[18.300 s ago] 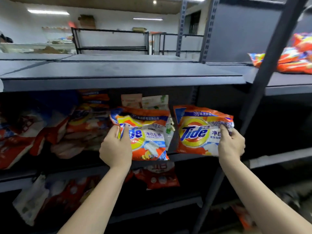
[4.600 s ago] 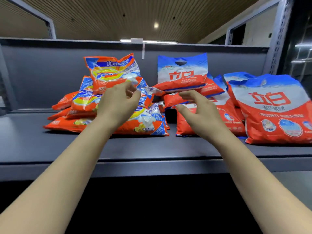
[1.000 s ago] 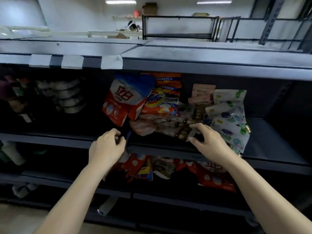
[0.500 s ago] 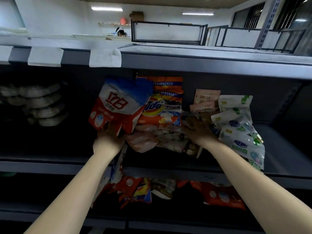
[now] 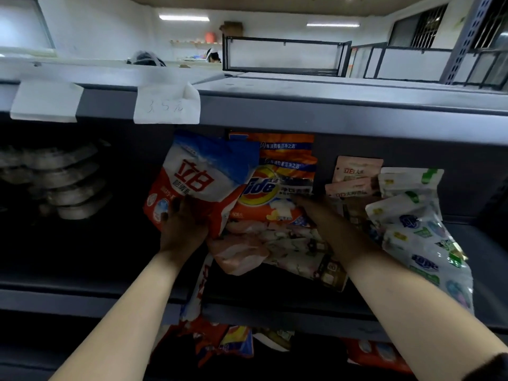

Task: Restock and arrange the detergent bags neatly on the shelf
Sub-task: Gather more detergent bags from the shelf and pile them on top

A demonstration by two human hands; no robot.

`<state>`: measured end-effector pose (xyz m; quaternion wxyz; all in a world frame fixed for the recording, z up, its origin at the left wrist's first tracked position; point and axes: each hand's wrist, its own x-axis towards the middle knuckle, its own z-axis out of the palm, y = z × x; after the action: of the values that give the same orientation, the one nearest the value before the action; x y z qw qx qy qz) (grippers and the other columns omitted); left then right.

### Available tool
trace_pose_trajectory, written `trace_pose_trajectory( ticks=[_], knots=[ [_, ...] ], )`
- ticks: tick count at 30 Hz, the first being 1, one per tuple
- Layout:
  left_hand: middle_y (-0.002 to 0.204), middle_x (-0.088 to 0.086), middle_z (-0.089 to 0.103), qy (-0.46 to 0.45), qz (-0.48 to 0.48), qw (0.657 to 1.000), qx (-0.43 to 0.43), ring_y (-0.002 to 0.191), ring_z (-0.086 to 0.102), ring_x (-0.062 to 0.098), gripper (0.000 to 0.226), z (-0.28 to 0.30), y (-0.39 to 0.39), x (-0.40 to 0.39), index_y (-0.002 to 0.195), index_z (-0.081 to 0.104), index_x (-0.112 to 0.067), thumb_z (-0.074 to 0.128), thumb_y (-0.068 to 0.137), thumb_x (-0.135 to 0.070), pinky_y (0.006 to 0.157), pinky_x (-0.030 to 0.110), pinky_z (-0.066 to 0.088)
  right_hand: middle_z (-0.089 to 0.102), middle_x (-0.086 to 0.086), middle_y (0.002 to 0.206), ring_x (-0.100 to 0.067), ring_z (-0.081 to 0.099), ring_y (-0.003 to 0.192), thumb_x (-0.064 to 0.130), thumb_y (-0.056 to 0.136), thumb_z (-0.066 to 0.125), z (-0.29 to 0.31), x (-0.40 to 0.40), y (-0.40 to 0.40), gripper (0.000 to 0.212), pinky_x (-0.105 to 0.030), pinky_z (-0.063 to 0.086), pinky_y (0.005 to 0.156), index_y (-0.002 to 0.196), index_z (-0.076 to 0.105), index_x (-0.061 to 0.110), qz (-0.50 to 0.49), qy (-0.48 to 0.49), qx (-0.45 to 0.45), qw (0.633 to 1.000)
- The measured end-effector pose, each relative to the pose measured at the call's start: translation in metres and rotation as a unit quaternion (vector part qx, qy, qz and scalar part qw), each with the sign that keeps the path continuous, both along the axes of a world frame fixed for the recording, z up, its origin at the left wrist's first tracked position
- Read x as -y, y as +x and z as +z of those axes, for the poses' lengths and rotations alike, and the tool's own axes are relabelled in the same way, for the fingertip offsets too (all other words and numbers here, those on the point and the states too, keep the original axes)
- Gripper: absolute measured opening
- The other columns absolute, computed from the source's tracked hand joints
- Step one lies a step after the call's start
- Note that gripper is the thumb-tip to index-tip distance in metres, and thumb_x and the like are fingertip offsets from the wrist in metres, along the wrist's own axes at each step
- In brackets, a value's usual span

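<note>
The dark metal shelf [image 5: 275, 312] holds soft, crinkled plastic bags. The left hand [image 5: 182, 226] grips the lower edge of a red-and-white bag [image 5: 198, 180], tilted, fingers closed on it. The right hand [image 5: 321, 215] reaches under the orange Tide bag [image 5: 275, 188]; its fingers are hidden, grip unclear. White printed pouches [image 5: 417, 229] slump at right. Left recess dark, contents indistinct.

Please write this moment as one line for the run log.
left hand: gripping red-white-blue detergent bag | right hand: on orange Tide bag, grip unclear | shelf: bags untidy
</note>
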<state>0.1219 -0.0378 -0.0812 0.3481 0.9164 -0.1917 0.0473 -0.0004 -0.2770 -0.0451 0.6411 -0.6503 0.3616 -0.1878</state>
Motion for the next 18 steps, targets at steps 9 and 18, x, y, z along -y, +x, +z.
trace_pose_trajectory(
  ticks=[9,18],
  knots=[
    [0.12,0.018,0.059,-0.05,0.046,0.997,0.041,0.112,0.054,0.041,0.034,0.0,0.005,-0.003,0.122,0.055,-0.009,0.041,0.097,-0.027,0.089,0.045,0.047,0.064,-0.009,0.101,-0.02,0.063,0.081,0.042,0.088,0.064,0.005,-0.013,-0.007,0.035,-0.035,0.054,0.07,0.107,0.052,0.015,0.01,-0.033,-0.01,0.999],
    [0.128,0.025,0.054,-0.219,0.105,0.965,0.104,0.118,0.051,0.037,0.04,0.052,-0.058,-0.039,0.131,0.049,0.002,0.037,0.102,-0.021,0.094,0.032,0.036,0.069,-0.007,0.112,-0.027,0.067,0.098,0.044,0.083,0.069,0.011,-0.041,-0.05,0.041,-0.052,0.054,0.088,0.117,0.058,0.023,-0.111,-0.014,0.124,0.986]
  ],
)
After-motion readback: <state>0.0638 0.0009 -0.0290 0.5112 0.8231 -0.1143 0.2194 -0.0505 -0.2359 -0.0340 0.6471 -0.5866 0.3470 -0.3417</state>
